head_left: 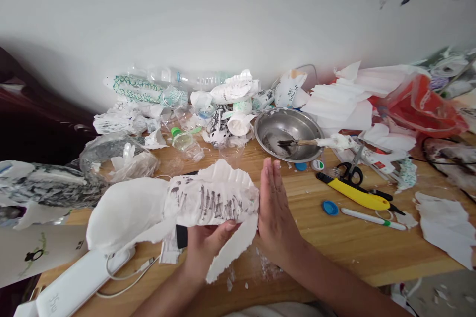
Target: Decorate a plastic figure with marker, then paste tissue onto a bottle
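- Held over the worktop [312, 245], nearer and left of the metal bowl [267, 129]: streaked paper-covered model [211, 200].
- Partly curled beneath, left grip [208, 242] bearing it, thumb alongside, fingertips hidden.
- Flat against the end nearest the metal bowl, right grip [277, 213], fingers together, clasping nothing.
- Probably light, softly yielding, maybe damp; dangling flap [234, 251] easily torn.
- Best cradled under the streaked middle.

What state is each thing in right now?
Paper-covered model: held, streaked with dark marks
Left hand: gripping the model from below
Right hand: open, palm at the model's end
Metal bowl: upright
Brush: resting over the bowl's rim
Green-capped bottle: capped, on its side
Yellow tool: lying flat
Scissors: lying, blade opening unclear
Marker: lying flat
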A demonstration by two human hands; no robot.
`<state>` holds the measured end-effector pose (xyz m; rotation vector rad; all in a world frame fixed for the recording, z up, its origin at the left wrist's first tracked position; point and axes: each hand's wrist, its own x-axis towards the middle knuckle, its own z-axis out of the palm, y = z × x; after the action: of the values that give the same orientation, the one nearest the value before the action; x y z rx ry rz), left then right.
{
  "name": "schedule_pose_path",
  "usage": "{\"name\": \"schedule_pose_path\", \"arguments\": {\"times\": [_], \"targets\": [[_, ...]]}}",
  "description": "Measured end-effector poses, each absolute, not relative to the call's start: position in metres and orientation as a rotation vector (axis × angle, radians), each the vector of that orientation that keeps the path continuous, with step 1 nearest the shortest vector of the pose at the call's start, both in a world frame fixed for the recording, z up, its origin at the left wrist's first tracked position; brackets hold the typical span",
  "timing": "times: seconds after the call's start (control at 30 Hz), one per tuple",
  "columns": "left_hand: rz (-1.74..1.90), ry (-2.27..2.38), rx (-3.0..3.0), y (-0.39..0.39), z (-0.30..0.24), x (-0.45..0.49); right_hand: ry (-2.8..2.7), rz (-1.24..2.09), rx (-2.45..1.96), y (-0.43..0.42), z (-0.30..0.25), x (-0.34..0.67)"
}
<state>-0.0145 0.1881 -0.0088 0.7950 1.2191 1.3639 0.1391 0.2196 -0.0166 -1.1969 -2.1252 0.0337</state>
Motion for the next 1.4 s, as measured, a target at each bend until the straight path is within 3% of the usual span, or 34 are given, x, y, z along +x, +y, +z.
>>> {"name": "schedule_pose_path", "arguments": {"times": [0.4,0.67,0.93,1.4], "targets": [[1.163,1.179,1.005,0.177,-0.010,-0.014,-2.089,0.091,-1.292,0.218,0.007,0.153],[1.275,1.165,0.979,0.160,0.020,0.002,-2.076,0.086,-1.223,0.197,0.022,0.165],[1.524,1.132,0.854,0.111,-0.003,0.013,-2.125,-0.028,-1.168,0.153,0.013,0.172],[1.661,0.812,1.086,0.087,-0.012,0.039,-2.003,0.194,-1.250,0.122,-0.013,0.182]]}}
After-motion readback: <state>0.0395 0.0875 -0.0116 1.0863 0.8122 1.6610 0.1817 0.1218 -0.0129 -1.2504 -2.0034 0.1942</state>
